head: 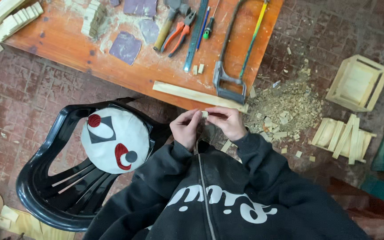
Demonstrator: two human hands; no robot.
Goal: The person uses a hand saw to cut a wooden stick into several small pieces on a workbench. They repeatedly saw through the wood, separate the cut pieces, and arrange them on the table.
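My left hand (185, 128) and my right hand (226, 122) meet just in front of the table's edge, both pinching one small pale wooden piece (205, 114) between their fingertips. I wear a black zip hoodie with white lettering. A long pale wooden strip (187, 93) lies on the orange table (67, 42) just beyond my hands. A hacksaw (233, 66) with a grey handle lies next to that strip.
A black plastic chair (50, 178) with a round white cushion (114, 138) stands at my left. Hammer (167, 24), pliers (179, 38), sandpaper (126, 46) and stacked wood blocks (12, 18) lie on the table. Wood chips (285, 109) and small wooden crates (358, 82) sit on the brick floor at right.
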